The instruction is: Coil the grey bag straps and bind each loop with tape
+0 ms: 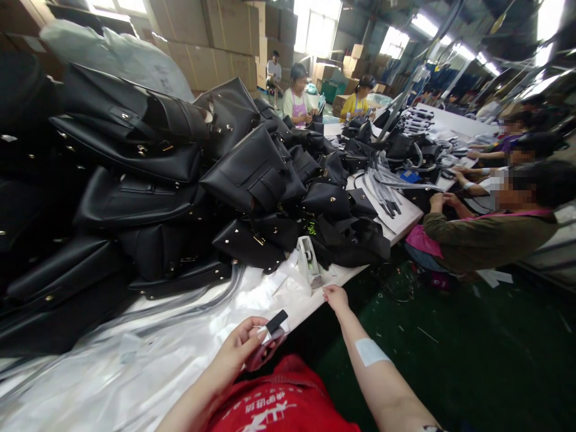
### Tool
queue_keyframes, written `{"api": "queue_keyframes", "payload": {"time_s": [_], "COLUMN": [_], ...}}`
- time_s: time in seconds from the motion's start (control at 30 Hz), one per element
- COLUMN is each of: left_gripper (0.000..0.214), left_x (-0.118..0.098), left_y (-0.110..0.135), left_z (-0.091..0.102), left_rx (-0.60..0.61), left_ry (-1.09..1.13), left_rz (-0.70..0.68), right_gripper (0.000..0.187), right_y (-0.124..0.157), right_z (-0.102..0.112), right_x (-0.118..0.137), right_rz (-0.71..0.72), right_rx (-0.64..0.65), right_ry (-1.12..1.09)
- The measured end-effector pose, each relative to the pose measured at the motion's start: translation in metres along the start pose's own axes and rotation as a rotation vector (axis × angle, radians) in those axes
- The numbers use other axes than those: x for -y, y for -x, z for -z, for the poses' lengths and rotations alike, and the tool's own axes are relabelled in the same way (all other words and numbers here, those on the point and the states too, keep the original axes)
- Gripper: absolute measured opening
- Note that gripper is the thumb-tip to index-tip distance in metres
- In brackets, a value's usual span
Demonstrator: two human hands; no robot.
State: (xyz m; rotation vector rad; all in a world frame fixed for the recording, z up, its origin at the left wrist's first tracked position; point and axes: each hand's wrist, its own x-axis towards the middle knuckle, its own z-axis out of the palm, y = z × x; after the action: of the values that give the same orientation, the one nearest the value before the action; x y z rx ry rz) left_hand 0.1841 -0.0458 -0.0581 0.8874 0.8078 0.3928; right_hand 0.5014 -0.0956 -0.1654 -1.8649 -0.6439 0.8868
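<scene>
My left hand [240, 342] is closed, thumb on top, around a flat strap with a black end [276, 322]. A small white piece shows beside the thumb, and a dark reddish curved part [263, 355] hangs beneath the fingers. Over by the table edge, my right hand [336, 297] has thumb and forefinger pinched together just in front of a pale tape dispenser [307, 258]. Whatever sits between those fingertips is too small to make out. Behind the dispenser lies a black bag [249, 245] with metal studs and a gold-coloured fitting.
Black bags [245, 165] are heaped high along the left and far side. White plastic sheeting [85, 384] covers the near table [310, 309]. Wrapped strips [382, 186] lie farther right. A co-worker [495, 234] sits at right; several others work beyond. Cardboard boxes [189, 60] are stacked behind.
</scene>
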Motion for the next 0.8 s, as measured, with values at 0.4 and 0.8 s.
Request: {"api": "queue_keyframes", "payload": {"time_s": [0.4, 0.8], "left_gripper": [0.043, 0.043], "left_x": [0.007, 0.008], "left_y": [0.039, 0.084], "left_z": [0.034, 0.072], "left_rx": [-0.051, -0.101], "left_ry": [-0.066, -0.035], "left_rz": [-0.203, -0.306], "right_gripper": [0.028, 0.042], "right_y": [0.170, 0.220], "right_z": [-0.114, -0.186], "right_x": [0.098, 0.104], "right_rz": [0.128, 0.069], "right_rx": [0.462, 0.513], "right_ry": [-0.235, -0.182]}}
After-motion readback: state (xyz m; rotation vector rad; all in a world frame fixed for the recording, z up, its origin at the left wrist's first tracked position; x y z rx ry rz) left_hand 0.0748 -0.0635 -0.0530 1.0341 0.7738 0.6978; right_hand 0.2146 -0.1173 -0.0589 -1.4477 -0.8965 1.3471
